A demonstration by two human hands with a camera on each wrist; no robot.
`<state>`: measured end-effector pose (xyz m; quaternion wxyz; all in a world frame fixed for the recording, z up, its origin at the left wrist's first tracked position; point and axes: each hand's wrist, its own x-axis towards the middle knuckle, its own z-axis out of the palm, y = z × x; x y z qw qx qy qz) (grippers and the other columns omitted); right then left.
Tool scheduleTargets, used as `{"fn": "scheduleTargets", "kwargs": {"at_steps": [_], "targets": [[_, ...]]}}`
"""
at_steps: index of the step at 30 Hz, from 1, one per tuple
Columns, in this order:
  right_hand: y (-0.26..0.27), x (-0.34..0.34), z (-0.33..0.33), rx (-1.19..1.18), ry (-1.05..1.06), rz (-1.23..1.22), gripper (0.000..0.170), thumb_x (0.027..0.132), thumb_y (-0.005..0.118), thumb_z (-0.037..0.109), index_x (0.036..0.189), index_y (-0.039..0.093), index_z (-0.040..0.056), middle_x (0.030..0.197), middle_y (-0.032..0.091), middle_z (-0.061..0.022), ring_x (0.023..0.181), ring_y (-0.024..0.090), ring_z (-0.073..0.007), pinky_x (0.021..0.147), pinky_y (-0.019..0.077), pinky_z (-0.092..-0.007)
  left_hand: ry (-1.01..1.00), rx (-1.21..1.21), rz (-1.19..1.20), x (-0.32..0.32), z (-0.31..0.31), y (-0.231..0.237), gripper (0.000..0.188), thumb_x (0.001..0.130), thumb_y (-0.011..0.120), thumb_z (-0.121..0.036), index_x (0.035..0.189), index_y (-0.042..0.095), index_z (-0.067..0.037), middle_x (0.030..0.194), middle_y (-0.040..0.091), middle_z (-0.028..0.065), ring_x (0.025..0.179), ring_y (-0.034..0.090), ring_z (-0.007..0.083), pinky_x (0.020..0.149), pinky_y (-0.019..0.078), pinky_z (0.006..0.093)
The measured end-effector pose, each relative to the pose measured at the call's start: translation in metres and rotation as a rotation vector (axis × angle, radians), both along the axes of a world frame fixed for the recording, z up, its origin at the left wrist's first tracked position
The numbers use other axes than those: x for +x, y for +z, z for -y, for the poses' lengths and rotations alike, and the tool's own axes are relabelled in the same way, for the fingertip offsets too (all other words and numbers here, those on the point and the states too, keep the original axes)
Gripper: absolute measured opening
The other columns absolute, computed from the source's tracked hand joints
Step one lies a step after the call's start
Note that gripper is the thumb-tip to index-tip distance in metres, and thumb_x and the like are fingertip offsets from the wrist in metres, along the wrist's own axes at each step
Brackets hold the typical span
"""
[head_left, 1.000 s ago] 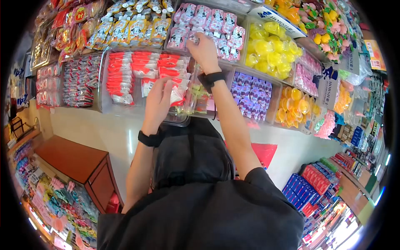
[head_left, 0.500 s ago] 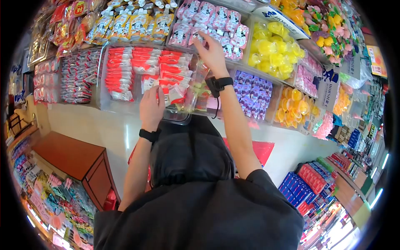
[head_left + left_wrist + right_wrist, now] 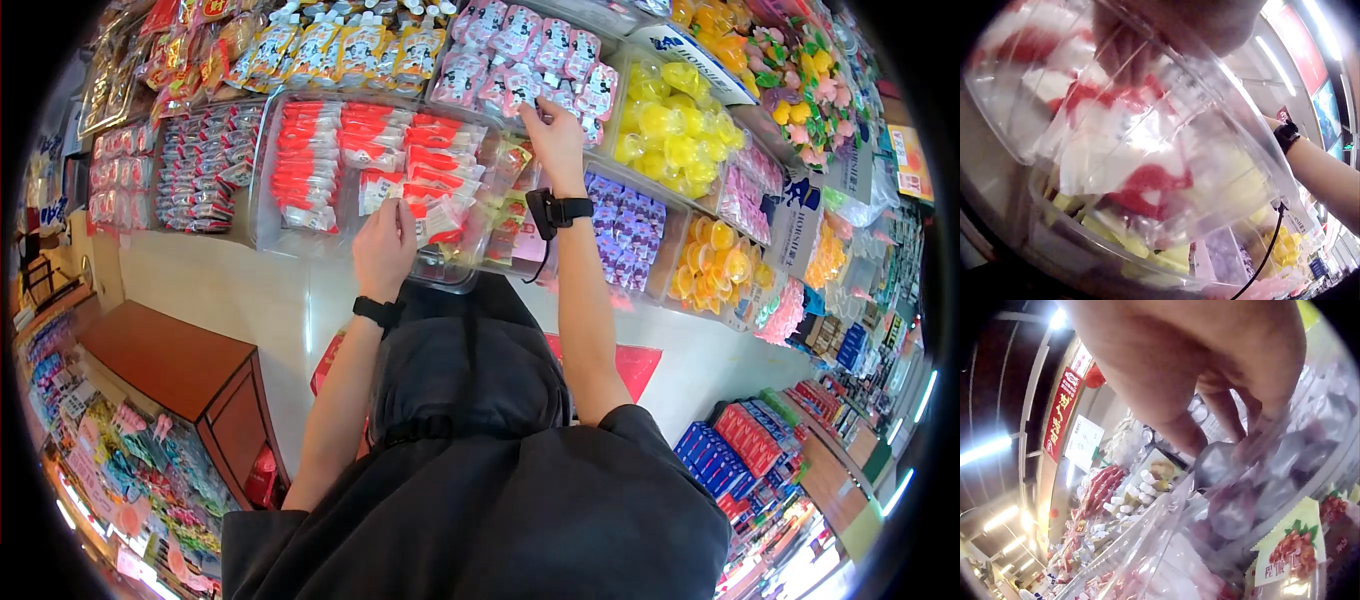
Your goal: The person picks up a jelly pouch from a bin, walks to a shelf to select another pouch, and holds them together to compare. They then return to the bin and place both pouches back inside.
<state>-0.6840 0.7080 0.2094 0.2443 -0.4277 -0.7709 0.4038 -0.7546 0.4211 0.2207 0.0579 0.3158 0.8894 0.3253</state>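
Observation:
In the head view my left hand [image 3: 385, 248] is at the near side of a clear bin [image 3: 268, 215], its fingers loosely bent at the red-and-white packets [image 3: 440, 170]. The left wrist view has those fingertips behind the clear bin wall, right at a red-and-white packet [image 3: 1104, 147]. My right hand [image 3: 558, 145] reaches over the neighbouring bin of pink printed pouches [image 3: 515, 35]. Its fingertips pinch one at the near edge of the pile. In the right wrist view the thumb and fingers close around a translucent pouch [image 3: 1213, 464]; my hand [image 3: 1191, 350] covers part of it.
Yellow round cups [image 3: 665, 125], purple packets [image 3: 625, 225] and orange cups [image 3: 712, 255] fill bins to the right. Orange-yellow spouted pouches [image 3: 360, 50] lie behind the red packets. A brown cabinet [image 3: 165, 355] stands behind on the left, with stacked boxes [image 3: 715, 460] behind on the right.
My right hand has moved right and nearer along the pink pouches, and its spread fingers have come together. The left hand has drawn back toward the bin's near side.

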Motion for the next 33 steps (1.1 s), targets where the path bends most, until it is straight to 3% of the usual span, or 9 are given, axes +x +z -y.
{"fn": "scheduleTargets", "kwargs": {"at_steps": [3, 6, 9, 12, 15, 18, 21, 27, 33], "targets": [[-0.002, 0.002, -0.002, 0.097, 0.039, 0.24, 0.05, 0.09, 0.073, 0.037, 0.12, 0.074, -0.0028, 0.102, 0.074, -0.0214, 0.092, 0.07, -0.0341, 0.087, 0.0535, -0.0425, -0.007, 0.01, -0.011, 0.0, -0.001, -0.002, 0.013, 0.101, 0.062, -0.018, 0.102, 0.065, -0.005, 0.076, 0.067, 0.015, 0.068, 0.068, 0.035, 0.059, 0.0518, 0.045], [-0.013, 0.002, 0.006, 0.538, -0.025, 0.186, 0.036, 0.087, 0.071, 0.028, 0.103, 0.075, -0.0039, 0.103, 0.065, -0.0251, 0.101, 0.062, -0.0406, 0.09, 0.05, -0.0497, -0.012, 0.025, -0.033, 0.0, 0.0, -0.003, 0.014, 0.102, 0.061, -0.018, 0.1, 0.064, -0.005, 0.074, 0.066, 0.0153, 0.067, 0.066, 0.0354, 0.058, 0.0505, 0.0454], [-0.014, -0.005, 0.006, 0.502, -0.054, 0.069, 0.032, 0.089, 0.07, 0.026, 0.109, 0.076, 0.0021, 0.125, 0.064, -0.0248, 0.119, 0.056, -0.0441, 0.101, 0.0474, -0.0527, -0.011, 0.033, -0.052, 0.0, -0.001, -0.004, 0.014, 0.103, 0.06, -0.019, 0.099, 0.062, -0.005, 0.072, 0.065, 0.0159, 0.066, 0.065, 0.036, 0.058, 0.0491, 0.0462], [-0.026, -0.01, -0.007, 0.445, 0.211, 0.0, 0.03, 0.091, 0.068, 0.024, 0.115, 0.076, 0.0089, 0.134, 0.063, -0.0221, 0.125, 0.055, -0.0458, 0.105, 0.0463, -0.0534, -0.024, -0.018, -0.052, 0.0, 0.0, -0.006, 0.012, 0.101, 0.062, -0.017, 0.098, 0.062, -0.006, 0.073, 0.066, 0.0145, 0.067, 0.067, 0.0351, 0.058, 0.0509, 0.0454], [-0.036, -0.016, -0.009, 0.412, 0.223, 0.049, 0.028, 0.094, 0.065, 0.025, 0.118, 0.077, 0.0178, 0.141, 0.061, -0.0175, 0.131, 0.052, -0.0451, 0.107, 0.0454, -0.0554, -0.013, -0.05, -0.027, 0.0, -0.001, -0.006, 0.013, 0.101, 0.062, -0.018, 0.098, 0.062, -0.006, 0.073, 0.066, 0.0144, 0.067, 0.067, 0.0357, 0.058, 0.0506, 0.046], [-0.036, -0.022, -0.004, 0.431, 0.114, 0.251, 0.03, 0.095, 0.062, 0.029, 0.12, 0.077, 0.0238, 0.14, 0.062, -0.0169, 0.131, 0.053, -0.0418, 0.106, 0.045, -0.0569, 0.0, -0.048, -0.036, 0.001, 0.001, -0.005, 0.014, 0.101, 0.061, -0.019, 0.098, 0.062, -0.006, 0.073, 0.066, 0.0145, 0.067, 0.067, 0.0361, 0.058, 0.0507, 0.0467], [-0.04, -0.03, -0.004, 0.428, 0.066, 0.301, 0.033, 0.095, 0.059, 0.033, 0.123, 0.076, 0.0286, 0.14, 0.062, -0.016, 0.132, 0.053, -0.0406, 0.106, 0.0444, -0.0584, 0.009, -0.023, -0.047, 0.0, -0.002, -0.005, 0.015, 0.102, 0.06, -0.02, 0.097, 0.061, -0.006, 0.072, 0.066, 0.0153, 0.066, 0.066, 0.0372, 0.057, 0.0497, 0.048], [-0.043, -0.032, -0.007, 0.31, 0.062, 0.253, 0.035, 0.095, 0.061, 0.04, 0.125, 0.075, 0.0298, 0.144, 0.059, -0.0157, 0.136, 0.049, -0.0419, 0.112, 0.0383, -0.0574, 0.007, 0.019, -0.078, 0.0, -0.003, -0.008, 0.018, 0.103, 0.059, -0.02, 0.094, 0.059, -0.005, 0.068, 0.064, 0.0162, 0.063, 0.065, 0.0384, 0.055, 0.0474, 0.0498], [-0.043, -0.038, -0.015, 0.397, 0.23, 0.083, 0.038, 0.084, 0.074, 0.052, 0.111, 0.081, 0.0255, 0.141, 0.061, -0.0147, 0.138, 0.046, -0.0389, 0.114, 0.036, -0.0553, 0.001, 0.003, -0.095, 0.001, -0.001, -0.009, 0.017, 0.103, 0.06, -0.019, 0.094, 0.059, -0.005, 0.068, 0.064, 0.0161, 0.062, 0.065, 0.0374, 0.055, 0.0475, 0.049]]}}
